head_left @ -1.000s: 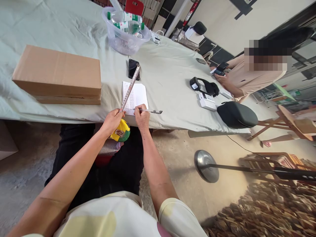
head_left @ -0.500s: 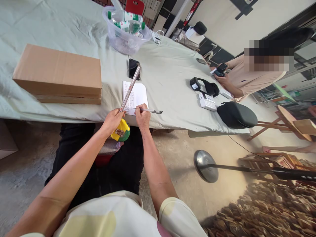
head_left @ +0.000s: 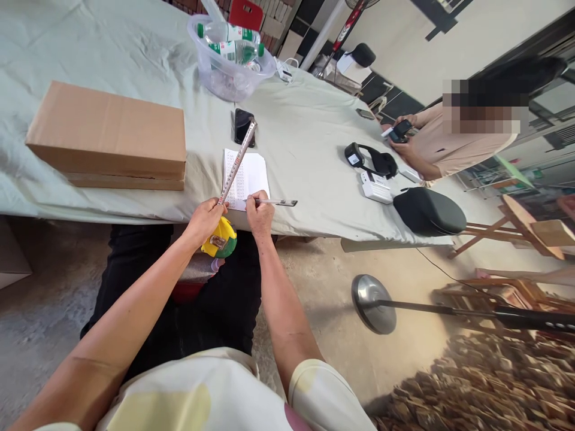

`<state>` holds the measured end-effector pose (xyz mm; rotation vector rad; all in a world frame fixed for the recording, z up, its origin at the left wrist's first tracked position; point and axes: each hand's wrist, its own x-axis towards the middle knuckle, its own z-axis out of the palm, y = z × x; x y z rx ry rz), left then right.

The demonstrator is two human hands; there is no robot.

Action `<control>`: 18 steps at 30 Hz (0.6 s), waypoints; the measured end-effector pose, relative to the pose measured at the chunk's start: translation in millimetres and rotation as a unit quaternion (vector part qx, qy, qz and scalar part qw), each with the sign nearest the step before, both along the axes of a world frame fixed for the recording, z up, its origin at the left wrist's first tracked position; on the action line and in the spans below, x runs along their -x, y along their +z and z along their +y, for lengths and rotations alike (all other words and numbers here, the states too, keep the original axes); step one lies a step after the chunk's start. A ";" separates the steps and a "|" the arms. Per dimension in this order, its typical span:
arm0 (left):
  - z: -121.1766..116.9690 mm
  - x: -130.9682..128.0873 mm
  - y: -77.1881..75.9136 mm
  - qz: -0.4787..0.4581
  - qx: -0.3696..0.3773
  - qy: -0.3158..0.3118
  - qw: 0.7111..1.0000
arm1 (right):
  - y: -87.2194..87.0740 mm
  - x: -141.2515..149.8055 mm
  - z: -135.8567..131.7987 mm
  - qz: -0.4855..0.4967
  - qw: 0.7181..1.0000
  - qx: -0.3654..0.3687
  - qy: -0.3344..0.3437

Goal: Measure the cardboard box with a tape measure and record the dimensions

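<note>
Left hand (head_left: 206, 221) gripping extended tape measure (head_left: 220, 239), right hand (head_left: 260, 214) pinching pen (head_left: 283, 203); paper (head_left: 257, 172) filled left, blank right.

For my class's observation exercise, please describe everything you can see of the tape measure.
The tape measure has a rounded yellow and green case with a brownish patch on its side. Its pale, metallic-looking blade is pulled out, printed with dark numbers and some red marks. The person's left hand holds the blade near the case, which is just beyond the edge of the table. The blade slants across the paper, its tip overlapping the phone in view; whether it touches either is unclear.
</note>
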<state>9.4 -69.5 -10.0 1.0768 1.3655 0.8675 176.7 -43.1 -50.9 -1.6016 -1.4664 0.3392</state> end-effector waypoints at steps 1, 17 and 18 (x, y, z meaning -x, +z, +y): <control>0.0 0.0 -0.3 0.000 0.001 -0.001 1.000 | -1.2 -0.1 -0.2 0.003 1.000 -0.010 -0.011; 0.6 -0.5 -2.0 -0.014 -0.009 0.001 1.000 | -3.6 -0.6 1.4 0.026 0.999 0.020 -0.016; 0.6 -0.3 -1.8 -0.014 -0.007 0.001 1.000 | -3.5 -0.6 1.4 0.026 0.999 0.022 -0.018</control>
